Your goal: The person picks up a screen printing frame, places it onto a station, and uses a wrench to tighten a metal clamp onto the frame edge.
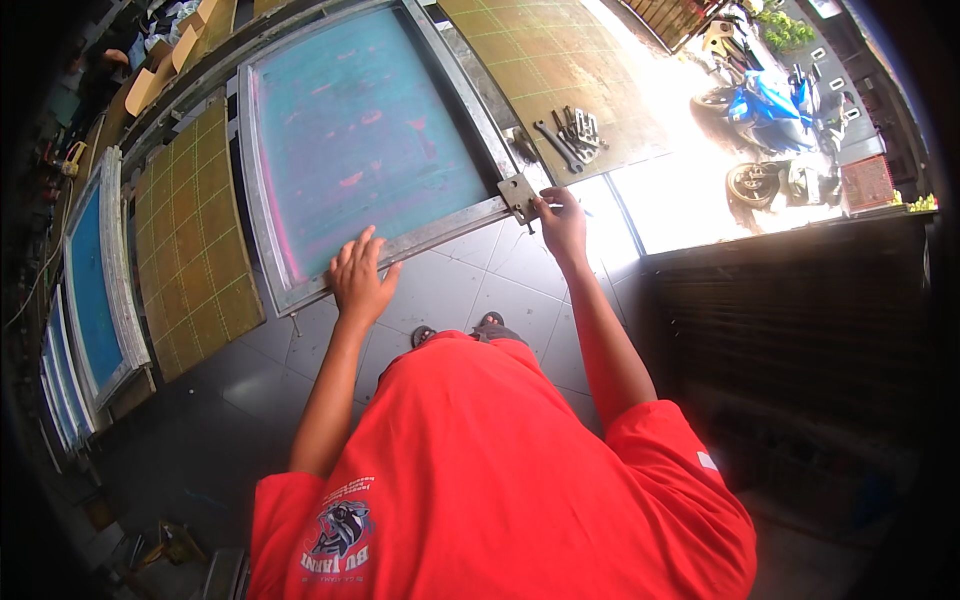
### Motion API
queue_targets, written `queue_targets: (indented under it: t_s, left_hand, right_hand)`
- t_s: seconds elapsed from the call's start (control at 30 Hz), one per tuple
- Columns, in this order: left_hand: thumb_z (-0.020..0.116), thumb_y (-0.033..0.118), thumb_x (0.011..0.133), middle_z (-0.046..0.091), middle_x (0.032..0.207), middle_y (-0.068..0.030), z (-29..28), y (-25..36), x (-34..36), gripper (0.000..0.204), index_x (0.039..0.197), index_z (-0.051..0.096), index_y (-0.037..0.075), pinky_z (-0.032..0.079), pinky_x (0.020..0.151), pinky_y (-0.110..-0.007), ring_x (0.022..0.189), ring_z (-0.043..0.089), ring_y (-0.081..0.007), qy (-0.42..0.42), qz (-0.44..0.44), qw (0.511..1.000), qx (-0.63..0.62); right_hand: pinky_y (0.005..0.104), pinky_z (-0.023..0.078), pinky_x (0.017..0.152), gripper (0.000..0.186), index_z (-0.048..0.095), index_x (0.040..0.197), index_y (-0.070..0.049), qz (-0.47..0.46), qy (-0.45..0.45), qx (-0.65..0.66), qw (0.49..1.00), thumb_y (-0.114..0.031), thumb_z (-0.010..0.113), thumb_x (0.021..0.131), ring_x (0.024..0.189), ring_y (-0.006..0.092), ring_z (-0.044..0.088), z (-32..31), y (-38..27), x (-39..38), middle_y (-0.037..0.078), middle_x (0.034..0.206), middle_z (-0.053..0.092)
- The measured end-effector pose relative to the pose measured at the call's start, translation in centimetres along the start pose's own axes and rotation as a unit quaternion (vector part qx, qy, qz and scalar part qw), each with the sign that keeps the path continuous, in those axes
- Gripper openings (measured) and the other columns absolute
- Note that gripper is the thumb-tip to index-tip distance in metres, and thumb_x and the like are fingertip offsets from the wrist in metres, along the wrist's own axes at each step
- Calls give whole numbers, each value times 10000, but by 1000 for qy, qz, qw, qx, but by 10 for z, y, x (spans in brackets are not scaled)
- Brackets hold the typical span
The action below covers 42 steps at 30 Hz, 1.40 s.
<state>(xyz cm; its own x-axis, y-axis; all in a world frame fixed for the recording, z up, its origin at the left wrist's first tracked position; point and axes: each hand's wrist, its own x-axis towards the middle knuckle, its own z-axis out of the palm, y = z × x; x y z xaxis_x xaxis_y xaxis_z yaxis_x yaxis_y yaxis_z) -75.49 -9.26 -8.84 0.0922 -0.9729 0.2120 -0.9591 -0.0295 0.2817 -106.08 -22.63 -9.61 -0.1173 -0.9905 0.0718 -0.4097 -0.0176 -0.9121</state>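
Observation:
A silver metal-framed printing screen (430, 232) with teal and pinkish mesh lies in front of me. My left hand (362, 280) rests on its near bar, fingers spread and holding nothing. At the screen's near right corner sits a small rectangular metal plate (517, 197) with a hole in it, and a bolt sticks out below. My right hand (562, 222) pinches the plate's right edge between thumb and fingers; its fingertips are partly hidden. Beyond the plate, an open-end wrench (558, 147) lies beside a cluster of hex keys (578, 130) on a board.
Yellow-green gridded boards lie on both sides: a left board (195, 225) and a far right board (560, 60). More framed screens (100, 290) stand at the far left. Grey floor tiles (500, 300) show below. A blue motorcycle (772, 115) stands in sunlight at right, near a dark slatted panel (800, 300).

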Motion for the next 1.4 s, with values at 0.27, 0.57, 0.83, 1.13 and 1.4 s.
queue_targets:
  t_s: [0.27, 0.57, 0.83, 1.13, 1.4]
  left_hand:
    - [657, 357, 822, 505, 1383, -53, 0, 0, 0, 432, 1160, 584, 98, 323, 989, -435, 1218, 464, -281, 0, 3, 1000, 5]
    - [655, 366, 827, 501, 1389, -55, 1, -1, 0, 445, 1173, 581, 97, 322, 995, -437, 1223, 461, -277, -3, 6, 1000, 12]
    - [654, 371, 826, 503, 1384, -63, 3, -3, -1, 453, 1178, 582, 95, 320, 998, -439, 1218, 462, -279, 2, 9, 1000, 13]
    - [654, 369, 825, 504, 1379, -58, 2, -3, -1, 453, 1178, 581, 94, 322, 993, -437, 1214, 463, -277, 0, 8, 1000, 7]
    - [648, 370, 830, 500, 1386, -58, 2, -2, 0, 452, 1178, 580, 90, 319, 1004, -442, 1221, 460, -279, -3, 6, 1000, 10]
  right_hand:
    - [394, 475, 746, 163, 676, 837, -86, -231, 21, -223, 947, -180, 775, 748, 870, 292, 565, 2, -25, -20, 83, 916, 583]
    - [395, 486, 841, 203, 682, 929, -78, -209, 5, -201, 957, -190, 751, 774, 997, 313, 570, 3, -26, -15, 103, 1058, 592]
    - [397, 494, 841, 333, 636, 1071, -57, -159, 4, -178, 971, -235, 734, 807, 1005, 314, 596, 5, -21, -19, 134, 1120, 600]
    - [247, 434, 578, 250, 650, 1047, 59, 97, -17, 109, 989, -143, 599, 909, 636, 105, 529, 1, 6, -8, 46, 783, 629]
    - [234, 419, 587, 218, 647, 1043, 58, 118, -5, 232, 966, -103, 587, 910, 644, 78, 501, 7, 10, -11, 25, 778, 609]
